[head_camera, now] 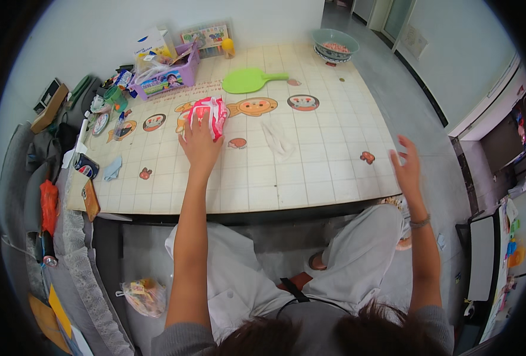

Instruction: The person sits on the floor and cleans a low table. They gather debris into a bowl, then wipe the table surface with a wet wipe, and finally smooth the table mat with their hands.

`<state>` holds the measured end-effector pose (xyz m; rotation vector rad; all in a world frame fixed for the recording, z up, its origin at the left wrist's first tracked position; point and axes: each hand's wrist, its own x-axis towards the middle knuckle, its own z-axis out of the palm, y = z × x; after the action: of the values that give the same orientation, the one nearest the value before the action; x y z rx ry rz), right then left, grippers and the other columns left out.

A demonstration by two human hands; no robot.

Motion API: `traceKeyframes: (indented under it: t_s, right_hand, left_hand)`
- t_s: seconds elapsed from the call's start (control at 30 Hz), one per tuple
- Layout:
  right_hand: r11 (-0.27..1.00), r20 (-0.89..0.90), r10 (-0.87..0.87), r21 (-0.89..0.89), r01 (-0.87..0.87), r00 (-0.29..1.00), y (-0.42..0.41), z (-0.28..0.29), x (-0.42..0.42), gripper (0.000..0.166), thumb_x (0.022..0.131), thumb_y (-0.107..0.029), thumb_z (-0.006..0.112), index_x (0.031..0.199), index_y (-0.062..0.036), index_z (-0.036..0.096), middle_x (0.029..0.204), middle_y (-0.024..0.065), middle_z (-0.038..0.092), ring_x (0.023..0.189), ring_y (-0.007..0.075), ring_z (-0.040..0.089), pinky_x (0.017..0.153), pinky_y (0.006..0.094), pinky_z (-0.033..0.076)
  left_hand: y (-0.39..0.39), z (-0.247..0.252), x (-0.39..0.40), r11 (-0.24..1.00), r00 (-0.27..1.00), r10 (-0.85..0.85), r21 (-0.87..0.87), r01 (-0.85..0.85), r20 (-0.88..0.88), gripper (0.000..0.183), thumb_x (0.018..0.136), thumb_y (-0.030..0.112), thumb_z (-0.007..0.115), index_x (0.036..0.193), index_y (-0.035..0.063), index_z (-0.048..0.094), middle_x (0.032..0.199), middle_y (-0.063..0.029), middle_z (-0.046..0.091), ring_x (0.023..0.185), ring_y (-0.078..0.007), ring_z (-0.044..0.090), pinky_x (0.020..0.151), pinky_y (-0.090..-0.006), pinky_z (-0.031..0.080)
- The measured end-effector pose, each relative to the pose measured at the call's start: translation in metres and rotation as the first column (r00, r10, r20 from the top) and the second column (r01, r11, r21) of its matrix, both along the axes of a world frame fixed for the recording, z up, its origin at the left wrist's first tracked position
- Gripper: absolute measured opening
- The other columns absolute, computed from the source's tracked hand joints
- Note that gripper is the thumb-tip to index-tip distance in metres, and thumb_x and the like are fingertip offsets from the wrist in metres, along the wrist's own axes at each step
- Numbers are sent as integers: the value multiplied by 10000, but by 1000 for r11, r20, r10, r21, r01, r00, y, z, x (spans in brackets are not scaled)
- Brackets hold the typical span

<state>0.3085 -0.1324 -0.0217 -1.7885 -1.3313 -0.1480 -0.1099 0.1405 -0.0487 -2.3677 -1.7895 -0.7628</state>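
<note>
My left hand [202, 147] reaches over the table with its fingertips on a pink and white plastic packet [218, 116]; whether it grips the packet cannot be told. My right hand [407, 169] is raised beside the table's right edge, fingers apart, holding nothing. Between the two hands a thin, whitish, crumpled piece [279, 140] lies on the patterned tablecloth [263, 178]. Farther back lies a green paddle-shaped board [247, 81], its handle pointing right.
A purple basket [192, 66] of packages stands at the back left. A bowl [336, 44] with pinkish contents is at the back right corner. Along the left side are a green cup [116, 99], a dark can [86, 166] and a blue cloth [112, 168].
</note>
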Motion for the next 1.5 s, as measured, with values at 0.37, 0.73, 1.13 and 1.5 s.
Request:
traceKeyframes:
  t_s: [0.37, 0.73, 1.13, 1.5]
  right_hand:
    - [879, 129, 430, -287, -381, 894, 270, -10, -114, 472, 879, -202, 651, 1277, -1, 497, 1275, 187, 548, 1216, 338, 510, 1004, 413, 439]
    - [838, 537, 291, -542, 59, 792, 401, -43, -120, 331, 881, -124, 539, 1191, -10, 559, 1181, 158, 571, 1157, 326, 533, 998, 494, 410]
    - [801, -457, 331, -325, -502, 825, 312, 10, -107, 329, 1002, -313, 469, 1022, -12, 601, 819, 40, 568, 639, 153, 542, 588, 307, 466]
    - [512, -905, 240, -190, -838, 352, 86, 68, -135, 415, 1037, -366, 401, 1122, -34, 636, 715, -55, 457, 542, 29, 337, 473, 191, 293]
  left_hand:
    - [3, -12, 3, 976, 982, -180, 132, 171, 61, 660, 782, 340, 756, 1360, 140, 507, 1438, -181, 432, 1395, -373, 310, 1115, -642, 162]
    - [19, -16, 7, 959, 946, -261, 159, 233, 192, 529, 833, 259, 704, 1312, 110, 535, 1387, -186, 458, 1375, -375, 334, 1109, -656, 151]
    - [15, -3, 20, 944, 882, -316, 207, 257, 350, 521, 917, 302, 618, 1390, 130, 485, 1488, -124, 394, 1411, -312, 309, 1137, -615, 120]
    - [10, -19, 28, 847, 795, -527, 254, 467, 299, 645, 990, 411, 423, 1513, 58, 290, 1579, -132, 265, 1473, -307, 189, 1184, -469, 114]
